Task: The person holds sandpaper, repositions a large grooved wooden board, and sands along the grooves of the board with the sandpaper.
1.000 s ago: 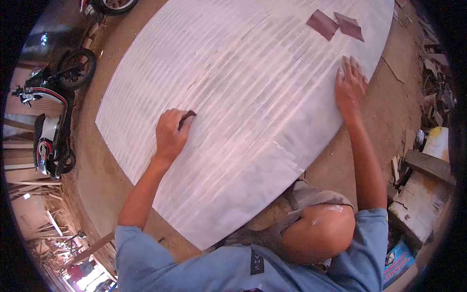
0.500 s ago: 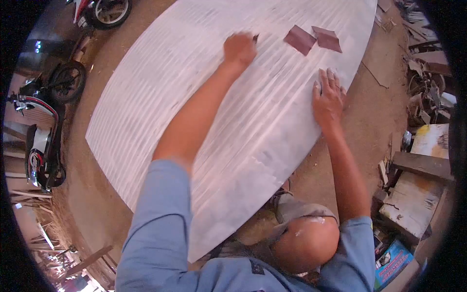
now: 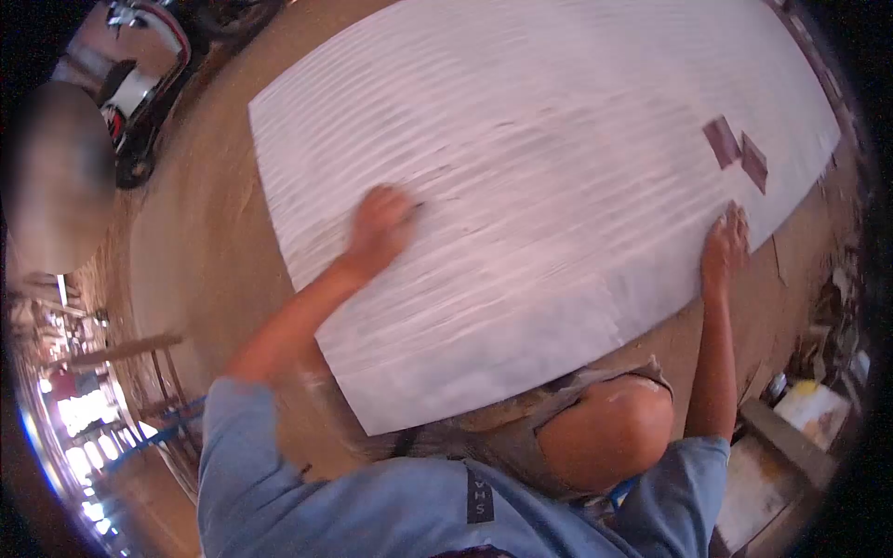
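Observation:
Across the view lies a large white ridged panel (image 3: 521, 325) with a curved outline and grey streaks. My left hand (image 3: 381, 223), smeared by motion, is closed low over its left part. A small dark edge sticks out beside the fingers; its kind is hidden by the hand. My right hand (image 3: 726, 246) rests flat and open on the panel's near right edge, fingers stretched out. Just beyond it, two dark red-brown sandpaper pieces (image 3: 721, 142) lie side by side on the white surface.
Brown bare ground (image 3: 200, 270) surrounds the panel. A motorbike (image 3: 139, 93) stands at the upper left, above a blurred shape. At the lower right are a wooden beam (image 3: 791, 442) and a stained pale board (image 3: 758, 493). My bent knee (image 3: 609, 432) is close to the panel's near edge.
The view has swung left, so the panel appears turned. My left hand has travelled along the panel towards its left end, still closed. My right hand remains at the near edge below the sandpaper.

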Demonstrator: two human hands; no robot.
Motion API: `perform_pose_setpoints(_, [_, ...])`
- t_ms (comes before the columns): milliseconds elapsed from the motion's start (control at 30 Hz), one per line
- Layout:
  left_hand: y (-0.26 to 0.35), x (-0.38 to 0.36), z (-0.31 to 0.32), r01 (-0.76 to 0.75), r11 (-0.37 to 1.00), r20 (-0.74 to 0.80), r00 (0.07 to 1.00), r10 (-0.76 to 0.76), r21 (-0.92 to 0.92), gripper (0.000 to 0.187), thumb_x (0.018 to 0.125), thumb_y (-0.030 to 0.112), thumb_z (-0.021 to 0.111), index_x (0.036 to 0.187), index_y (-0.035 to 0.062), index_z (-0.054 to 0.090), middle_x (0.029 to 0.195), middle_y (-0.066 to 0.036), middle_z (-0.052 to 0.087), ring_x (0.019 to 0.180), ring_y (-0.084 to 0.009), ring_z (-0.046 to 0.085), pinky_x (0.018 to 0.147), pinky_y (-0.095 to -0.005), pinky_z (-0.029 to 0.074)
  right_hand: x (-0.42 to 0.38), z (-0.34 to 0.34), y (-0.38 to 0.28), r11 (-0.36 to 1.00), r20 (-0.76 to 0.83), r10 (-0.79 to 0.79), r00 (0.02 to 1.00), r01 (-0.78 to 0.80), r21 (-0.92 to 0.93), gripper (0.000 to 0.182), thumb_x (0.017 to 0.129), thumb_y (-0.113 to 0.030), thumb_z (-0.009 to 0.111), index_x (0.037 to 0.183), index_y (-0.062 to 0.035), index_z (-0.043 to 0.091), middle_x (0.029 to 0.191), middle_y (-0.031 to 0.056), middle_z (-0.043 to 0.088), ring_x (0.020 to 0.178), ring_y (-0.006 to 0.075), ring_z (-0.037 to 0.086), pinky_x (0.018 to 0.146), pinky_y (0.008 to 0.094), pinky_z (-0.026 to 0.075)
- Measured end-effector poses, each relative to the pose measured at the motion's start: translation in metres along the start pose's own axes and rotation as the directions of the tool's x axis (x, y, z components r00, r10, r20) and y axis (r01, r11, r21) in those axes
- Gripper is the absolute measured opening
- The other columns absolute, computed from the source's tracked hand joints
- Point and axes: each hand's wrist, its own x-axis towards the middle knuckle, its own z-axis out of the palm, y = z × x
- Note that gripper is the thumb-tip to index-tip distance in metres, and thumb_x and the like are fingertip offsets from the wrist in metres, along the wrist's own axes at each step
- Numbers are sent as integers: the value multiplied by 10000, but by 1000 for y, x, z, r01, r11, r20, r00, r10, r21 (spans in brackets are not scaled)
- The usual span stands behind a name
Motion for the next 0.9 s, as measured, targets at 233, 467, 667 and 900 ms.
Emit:
perform_pose_setpoints(233, [87, 145, 84, -41, 999, -42, 998, 41, 14, 78, 832, 73, 578, 876, 56, 640, 913, -121, 624, 920, -290, 583, 846, -431, 449, 10, 35, 41, 900, -5, -423, 906, 420, -115, 462, 1019, -231, 408, 1374, 57, 473, 1446, 211, 463, 1352, 376, 400, 1130, 445, 314])
perform_pose_setpoints(467, [-50, -107, -56, 61, 993, 5, 998, -62, 104, 133, 899, 129, 580, 966, 86, 687, 936, -91, 643, 961, -260, 594, 935, -451, 427, 10, 26, 34, 984, 39, -129, 991, 123, 128, 448, 1020, -262, 401, 1424, -81, 478, 1475, 214, 423, 1379, 368, 371, 1125, 441, 314])
perform_pose_setpoints(667, [-85, -258, -181, 527, 687, 5, 791, -611, 500, 277, 899, 165, 616, 1161, 97, 675, 1109, -66, 657, 1077, -254, 596, 965, -384, 440, 14, 39, 37, 992, 42, -91, 995, 86, 97, 472, 1026, -294, 386, 1434, -69, 457, 1485, 213, 411, 1378, 379, 369, 1135, 451, 299])
perform_pose_setpoints(900, [13, -48, -149, 535, 537, -199, 563, -802, -652, 347, 835, 226, 753, 1081, -3, 665, 911, -67, 685, 894, -127, 638, 797, -288, 500, 5, -73, -118, 757, -112, -364, 925, 363, 544, 489, 915, -11, 607, 1392, -40, 500, 1433, 167, 503, 1344, 285, 457, 1126, 399, 339])
